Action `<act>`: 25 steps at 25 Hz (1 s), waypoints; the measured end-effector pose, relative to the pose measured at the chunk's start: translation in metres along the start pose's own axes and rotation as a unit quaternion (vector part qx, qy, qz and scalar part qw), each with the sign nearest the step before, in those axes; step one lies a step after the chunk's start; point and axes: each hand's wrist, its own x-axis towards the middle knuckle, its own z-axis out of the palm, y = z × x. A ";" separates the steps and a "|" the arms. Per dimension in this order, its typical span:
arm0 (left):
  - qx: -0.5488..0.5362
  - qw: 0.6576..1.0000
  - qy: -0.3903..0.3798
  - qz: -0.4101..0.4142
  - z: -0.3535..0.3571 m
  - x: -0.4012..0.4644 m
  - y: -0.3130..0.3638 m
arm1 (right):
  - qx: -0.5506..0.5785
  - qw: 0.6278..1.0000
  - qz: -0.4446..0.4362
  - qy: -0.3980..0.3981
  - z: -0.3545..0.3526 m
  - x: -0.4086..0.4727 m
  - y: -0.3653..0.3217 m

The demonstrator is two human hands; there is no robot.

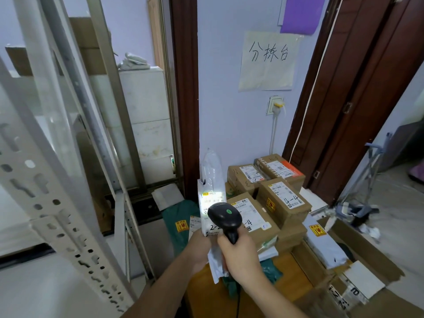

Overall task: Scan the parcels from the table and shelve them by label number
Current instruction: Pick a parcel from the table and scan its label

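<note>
Obs. Your white poly-bag parcel (pixel 212 196) stood upright in the air above the near left edge of the wooden table (pixel 206 292). Its label faced you, lit bright by the scanner beam; a handwritten mark beginning "2-2" showed at the label's lower part, the rest hidden behind the scanner head.

Your left hand (pixel 199 249) gripped the parcel from behind at its lower half, fingers curled round it. Your right hand (pixel 238 253) was clenched round the handle of the black barcode scanner (pixel 224 218), whose head sat just in front of the label with a green light on top. A cable ran down from the handle.

On the table behind the parcel, brown cartons (pixel 284 200) lay stacked against the far edge by the wall; one read "4-4" in marker, another partly "-4". A grey mailer (pixel 325 244) with a yellow fragile sticker lay toward the right edge, resting on an opened cardboard box (pixel 367 253). A green mailer (pixel 176 221) with the same kind of sticker hung off the left edge.

Room: pale lilac wall with a handwritten paper sign (pixel 268 60) reading "分拣台", a purple sheet (pixel 300 14) above it, a wall socket (pixel 275 105) with a plug below. Dark wooden door frames flanked the wall. White perforated shelf uprights (pixel 57 203) filled the left.
</note>
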 end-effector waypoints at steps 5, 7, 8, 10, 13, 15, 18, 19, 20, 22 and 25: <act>0.016 1.000 0.001 -0.005 -0.001 0.000 -0.001 | 0.001 1.000 0.026 0.005 0.000 0.000 0.000; 0.022 1.000 0.001 0.000 -0.003 0.001 -0.004 | 0.001 1.000 0.028 0.010 0.000 -0.002 0.000; 0.024 1.000 0.000 0.006 -0.004 -0.001 -0.005 | 0.005 1.000 0.028 0.009 -0.001 -0.003 0.000; 0.035 0.999 0.003 0.012 -0.006 -0.006 -0.006 | 0.008 1.000 0.018 0.004 -0.002 -0.006 0.000; 0.041 0.999 0.013 0.019 -0.009 -0.022 -0.008 | 0.008 1.000 0.005 0.005 -0.005 -0.015 0.001; 0.027 0.999 0.027 0.023 -0.016 -0.034 -0.012 | 0.009 1.000 0.004 0.003 -0.005 -0.025 0.002; 0.020 0.999 0.040 0.023 -0.028 -0.062 -0.019 | 0.013 0.999 -0.027 0.016 -0.001 -0.052 0.000; 0.021 0.998 0.047 0.020 -0.031 -0.073 -0.021 | 0.012 0.999 -0.040 0.024 -0.001 -0.064 -0.003; 0.029 0.998 0.057 0.023 -0.034 -0.087 -0.021 | 0.014 0.998 -0.051 0.029 0.001 -0.074 -0.003; 0.064 0.996 0.049 0.042 -0.040 -0.109 -0.021 | 0.024 0.997 -0.057 0.036 0.006 -0.095 -0.005; 0.081 0.994 0.007 0.069 -0.062 -0.163 -0.019 | 0.036 0.997 -0.058 0.043 0.024 -0.137 -0.012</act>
